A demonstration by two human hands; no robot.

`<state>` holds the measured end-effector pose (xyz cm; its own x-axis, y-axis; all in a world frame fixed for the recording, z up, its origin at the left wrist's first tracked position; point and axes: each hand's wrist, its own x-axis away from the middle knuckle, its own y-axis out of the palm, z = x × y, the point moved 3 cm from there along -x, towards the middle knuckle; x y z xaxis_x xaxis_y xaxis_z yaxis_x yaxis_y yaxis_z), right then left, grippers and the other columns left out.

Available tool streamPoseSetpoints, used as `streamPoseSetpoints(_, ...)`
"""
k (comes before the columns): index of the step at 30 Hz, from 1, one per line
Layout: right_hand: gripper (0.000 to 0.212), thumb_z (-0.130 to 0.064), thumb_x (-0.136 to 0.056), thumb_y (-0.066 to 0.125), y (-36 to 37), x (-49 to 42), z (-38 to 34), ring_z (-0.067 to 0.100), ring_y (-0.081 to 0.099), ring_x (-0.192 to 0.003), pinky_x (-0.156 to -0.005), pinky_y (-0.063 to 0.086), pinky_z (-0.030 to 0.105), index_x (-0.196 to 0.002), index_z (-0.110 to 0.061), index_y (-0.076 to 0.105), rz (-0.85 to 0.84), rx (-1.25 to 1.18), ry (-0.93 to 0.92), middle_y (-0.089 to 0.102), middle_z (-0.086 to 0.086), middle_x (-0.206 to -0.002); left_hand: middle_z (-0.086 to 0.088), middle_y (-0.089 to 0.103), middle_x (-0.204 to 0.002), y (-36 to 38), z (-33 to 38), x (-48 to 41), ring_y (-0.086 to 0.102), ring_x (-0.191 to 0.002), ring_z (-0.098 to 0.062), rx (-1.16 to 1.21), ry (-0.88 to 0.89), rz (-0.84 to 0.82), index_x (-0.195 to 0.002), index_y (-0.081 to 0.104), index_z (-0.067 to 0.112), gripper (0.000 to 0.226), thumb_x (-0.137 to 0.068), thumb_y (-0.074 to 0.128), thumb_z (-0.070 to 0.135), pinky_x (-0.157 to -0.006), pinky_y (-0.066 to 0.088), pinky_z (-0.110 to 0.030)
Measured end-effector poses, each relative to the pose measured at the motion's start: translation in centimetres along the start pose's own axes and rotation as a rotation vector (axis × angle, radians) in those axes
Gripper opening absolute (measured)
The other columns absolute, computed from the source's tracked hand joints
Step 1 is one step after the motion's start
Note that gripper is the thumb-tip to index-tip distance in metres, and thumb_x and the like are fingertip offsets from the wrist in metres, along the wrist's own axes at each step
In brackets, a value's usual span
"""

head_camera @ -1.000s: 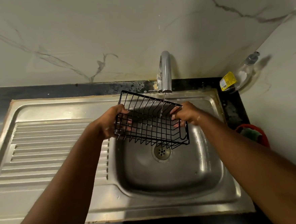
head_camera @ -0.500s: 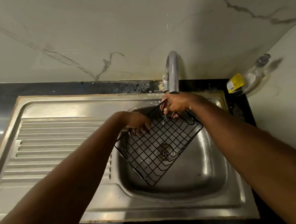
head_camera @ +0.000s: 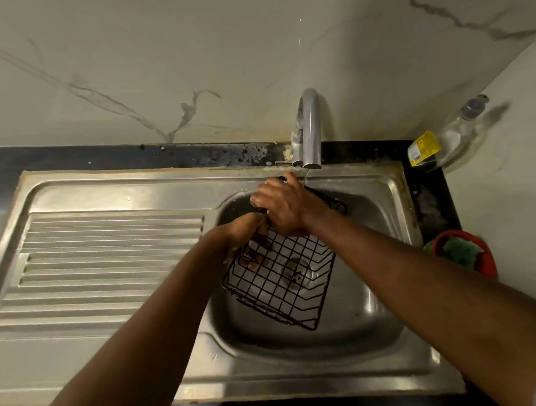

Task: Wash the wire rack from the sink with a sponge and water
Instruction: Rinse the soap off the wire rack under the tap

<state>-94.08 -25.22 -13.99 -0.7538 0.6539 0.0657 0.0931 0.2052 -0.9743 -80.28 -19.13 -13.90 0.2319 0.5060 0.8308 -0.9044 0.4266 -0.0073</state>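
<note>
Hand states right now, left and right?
Left hand: closed, holding the wire rack by its left side.
Right hand: closed, holding the wire rack's top edge.

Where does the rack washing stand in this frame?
Done: the wire rack is in both hands, tilted over the sink basin. In hand: the left hand and right hand hold its upper end near the tap, where a thin stream seems to run. Left: the green sponge sits in the red bowl, in neither hand; no suds show, so scrubbing likely remains.
</note>
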Motion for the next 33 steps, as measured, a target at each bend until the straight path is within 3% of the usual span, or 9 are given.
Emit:
streamPoseSetpoints(5, 0.051, -0.044, -0.109, 0.037, -0.4, 1.8, 2.8, 0.028, 0.028, -0.152, -0.12, 0.033, 0.054, -0.157, -0.029, 0.034, -0.179, -0.055, 0.164, 0.031, 0.004, -0.166, -0.018, 0.075, -0.117, -0.1, 0.2, -0.1, 0.075, -0.093, -0.039, -0.032, -0.038, -0.038, -0.123, 0.059, 0.013, 0.035, -0.104, 0.038, 0.035, -0.064, 0.06, -0.037)
streamPoseSetpoints(7, 0.058, -0.038, -0.109, 0.04, 0.3, 2.4, 4.2, 0.03, 0.041, -0.145, -0.114, 0.043, 0.053, -0.162, -0.038, 0.016, -0.192, -0.131, 0.339, 0.028, 0.005, -0.168, -0.018, 0.074, -0.117, -0.3, 0.2, -0.3, 0.073, -0.099, -0.042, -0.035, -0.036, -0.023, -0.122, 0.058, 0.012, 0.035, -0.101, 0.04, 0.034, -0.07, 0.06, -0.04)
streamPoseSetpoints(9, 0.068, -0.033, -0.109, 0.04, 0.7, 3.1, 5.6, 0.032, 0.062, -0.122, -0.1, 0.054, 0.054, -0.161, -0.047, -0.001, -0.165, -0.204, 0.537, 0.049, 0.013, -0.154, -0.022, 0.071, -0.12, -0.6, 0.3, -0.2, 0.071, -0.097, -0.042, -0.02, -0.018, 0.009, -0.117, 0.057, 0.012, 0.029, -0.1, 0.041, 0.029, -0.07, 0.058, -0.04)
streamPoseSetpoints(14, 0.05, -0.035, -0.111, 0.036, 1.1, 3.5, 5.2, 0.034, 0.066, -0.117, -0.097, 0.055, 0.052, -0.157, -0.025, 0.02, -0.171, -0.2, 0.622, 0.064, 0.014, -0.135, -0.026, 0.07, -0.124, -1.5, -0.4, -0.2, 0.071, -0.095, -0.048, 0.05, -0.081, 0.0, -0.121, 0.058, 0.006, 0.032, -0.094, 0.047, 0.02, -0.073, 0.059, -0.045)
streamPoseSetpoints(18, 0.039, -0.035, -0.111, 0.036, 0.4, 3.2, 3.4, 0.032, 0.068, -0.103, -0.084, 0.054, 0.043, -0.142, -0.013, 0.041, 0.005, -0.056, 0.603, 0.068, 0.014, -0.112, -0.023, 0.071, -0.125, -1.0, -1.0, 0.2, 0.071, -0.094, -0.043, 0.065, -0.089, 0.018, -0.129, 0.057, 0.006, 0.04, -0.094, 0.044, 0.02, -0.073, 0.056, -0.042)
streamPoseSetpoints(22, 0.047, -0.031, -0.099, 0.053, 1.1, 1.0, 0.6, 0.029, 0.05, -0.124, -0.103, 0.046, 0.045, -0.144, -0.017, 0.045, 0.137, -0.045, 0.45, 0.052, 0.01, -0.137, -0.022, 0.069, -0.124, 1.0, 0.2, 0.8, 0.068, -0.096, -0.039, 0.028, -0.036, -0.008, -0.125, 0.059, 0.014, 0.035, -0.098, 0.039, 0.023, -0.07, 0.056, -0.039)
streamPoseSetpoints(26, 0.036, -0.027, -0.099, 0.045, 0.4, -0.4, 0.2, 0.032, 0.048, -0.126, -0.103, 0.04, 0.05, -0.132, -0.018, 0.058, 0.167, 0.065, 0.218, 0.057, 0.006, -0.138, -0.023, 0.069, -0.118, 1.5, 0.7, 0.9, 0.068, -0.094, -0.039, 0.096, -0.037, 0.008, -0.121, 0.061, 0.012, 0.036, -0.095, 0.038, 0.019, -0.073, 0.056, -0.04)
streamPoseSetpoints(30, 0.05, -0.03, -0.109, 0.039, -0.5, 1.0, 2.6, 0.028, 0.042, -0.143, -0.113, 0.042, 0.048, -0.159, -0.029, 0.031, -0.048, -0.133, 0.29, 0.038, 0.004, -0.162, -0.022, 0.07, -0.123, 0.4, -0.2, 0.5, 0.068, -0.096, -0.04, 0.054, -0.057, 0.056, -0.129, 0.058, 0.008, 0.042, -0.094, 0.042, 0.026, -0.074, 0.053, -0.039)
streamPoseSetpoints(33, 0.061, -0.03, -0.11, 0.042, 0.5, 2.8, 5.1, 0.024, 0.064, -0.108, -0.09, 0.056, 0.041, -0.163, -0.04, 0.012, -0.172, -0.282, 0.562, 0.06, 0.013, -0.134, -0.023, 0.068, -0.126, -0.3, -0.8, 0.2, 0.067, -0.095, -0.04, 0.069, -0.053, 0.098, -0.125, 0.059, 0.007, 0.041, -0.096, 0.042, 0.03, -0.075, 0.051, -0.04)
